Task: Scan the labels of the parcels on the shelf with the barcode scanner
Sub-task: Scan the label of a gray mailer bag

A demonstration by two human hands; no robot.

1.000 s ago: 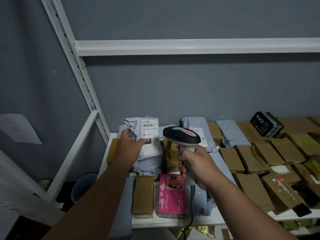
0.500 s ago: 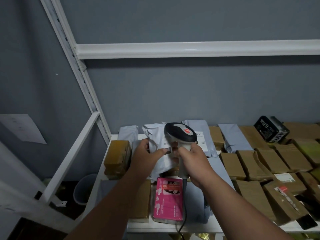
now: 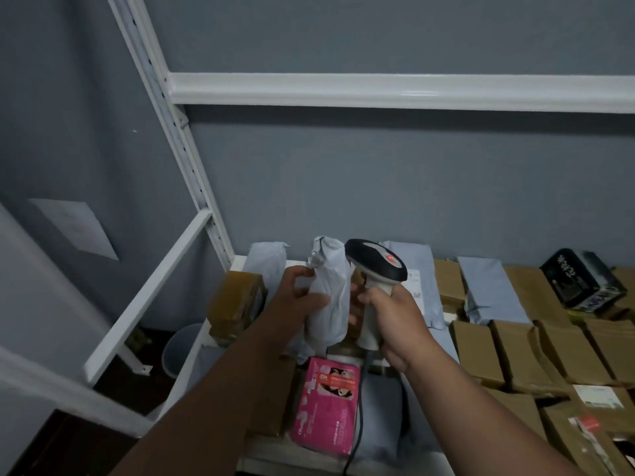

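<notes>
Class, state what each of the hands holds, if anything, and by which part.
Left hand grips the grey mailer parcel by its left side; right hand grips the barcode scanner by its handle.

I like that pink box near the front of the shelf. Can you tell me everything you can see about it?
The pink box is a flat, glossy-looking carton, bright magenta with white lettering too blurred to read and a printed picture near its far end. It lies flat at the front of the white shelf, tilted slightly, resting partly on a grey mailer bag. The scanner's black cable runs along its right edge. Neither hand touches it.
</notes>
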